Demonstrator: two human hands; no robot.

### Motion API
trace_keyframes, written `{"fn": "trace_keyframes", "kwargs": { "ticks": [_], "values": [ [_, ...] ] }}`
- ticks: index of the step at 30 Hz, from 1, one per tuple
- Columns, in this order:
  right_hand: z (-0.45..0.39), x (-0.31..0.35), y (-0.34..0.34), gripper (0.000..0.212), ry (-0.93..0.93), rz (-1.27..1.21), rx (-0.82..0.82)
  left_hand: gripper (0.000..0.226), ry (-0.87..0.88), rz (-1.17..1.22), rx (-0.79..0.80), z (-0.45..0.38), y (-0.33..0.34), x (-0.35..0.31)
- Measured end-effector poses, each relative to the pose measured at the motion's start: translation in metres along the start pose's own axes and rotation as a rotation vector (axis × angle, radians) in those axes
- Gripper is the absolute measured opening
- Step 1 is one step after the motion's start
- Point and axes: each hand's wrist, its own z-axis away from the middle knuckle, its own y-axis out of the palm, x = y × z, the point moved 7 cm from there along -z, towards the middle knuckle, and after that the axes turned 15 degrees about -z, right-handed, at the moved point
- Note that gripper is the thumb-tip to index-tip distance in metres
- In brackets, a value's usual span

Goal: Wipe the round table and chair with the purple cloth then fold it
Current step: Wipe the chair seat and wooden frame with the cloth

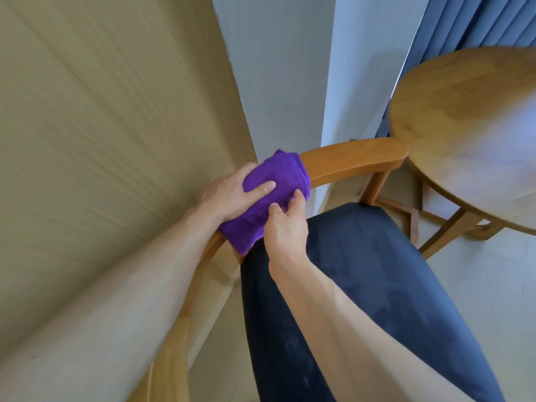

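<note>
1. Two surfaces need wiping, and I judge I am on the second: the purple cloth (269, 195) is wrapped over the curved wooden back rail of the chair (351, 161), not on the round table (470, 123), which stands well off to the right of my grip.
2. Whether the table has been wiped I cannot tell; its top shows only a pale sheen.
3. Left to do, as I judge it: the bare rail stretching to the right of my grip, the rail curving back toward me on the left, perhaps the dark seat cushion (362, 285) just below, and then the folding.
4. The cloth is bunched into a thick pad, not folded neatly, so I take the last step as not yet begun.
5. My left hand (229, 195) lies over the far side of the cloth, fingers mostly straight, the thumb pressing flat on the fabric's top; this grip is spread and pressing, with the rail underneath it.
6. My right hand (285, 224) is on the near side, thumb and fingertips curled in and pinching the cloth's lower edge against the rail.
7. Both hands touch the cloth, close together, just above the cushion's back edge.
</note>
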Motion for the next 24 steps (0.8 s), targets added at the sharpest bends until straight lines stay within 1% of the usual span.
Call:
{"fn": "trace_keyframes", "kwargs": {
  "ticks": [2,4,5,6,7,10,11,13,15,18,20,21,24],
  "values": [
    [0.014,-0.013,0.014,0.061,0.028,0.009,0.032,0.058,-0.081,0.006,0.007,0.024,0.005,0.025],
    [0.028,-0.027,0.027,0.062,0.051,0.033,0.064,0.066,-0.145,-0.133,-0.032,0.048,0.005,0.046],
    [0.035,-0.032,0.033,0.062,0.065,0.051,0.083,0.067,-0.163,-0.21,-0.062,0.061,0.003,0.054],
    [0.041,-0.037,0.038,0.062,0.082,0.068,0.101,0.065,-0.173,-0.239,-0.087,0.072,0.004,0.062],
    [0.046,-0.04,0.041,0.062,0.1,0.075,0.118,0.065,-0.179,-0.217,-0.092,0.081,0.005,0.067],
    [0.051,-0.044,0.044,0.06,0.134,0.063,0.131,0.057,-0.201,-0.023,-0.036,0.09,0.014,0.073],
    [0.049,-0.044,0.044,0.059,0.14,0.05,0.123,0.053,-0.198,-0.001,-0.031,0.086,0.016,0.069],
    [0.039,-0.039,0.039,0.057,0.154,0.011,0.095,0.05,-0.177,-0.03,-0.049,0.073,0.013,0.055],
    [0.026,-0.033,0.03,0.055,0.164,-0.045,0.051,0.053,-0.141,-0.085,-0.083,0.056,0.008,0.037],
    [-0.001,-0.02,0.011,0.054,0.148,-0.141,-0.046,0.067,-0.067,-0.159,-0.119,0.025,-0.001,0.008],
    [-0.023,-0.011,-0.007,0.05,0.159,-0.221,-0.117,0.068,0.005,-0.185,-0.111,0.004,-0.003,-0.015],
    [-0.034,-0.005,-0.017,0.044,0.184,-0.261,-0.149,0.063,0.043,-0.191,-0.102,-0.007,-0.004,-0.028],
    [-0.06,0.015,-0.048,0.016,0.272,-0.374,-0.215,0.054,0.132,-0.224,-0.088,-0.037,-0.004,-0.067]
  ]
}}
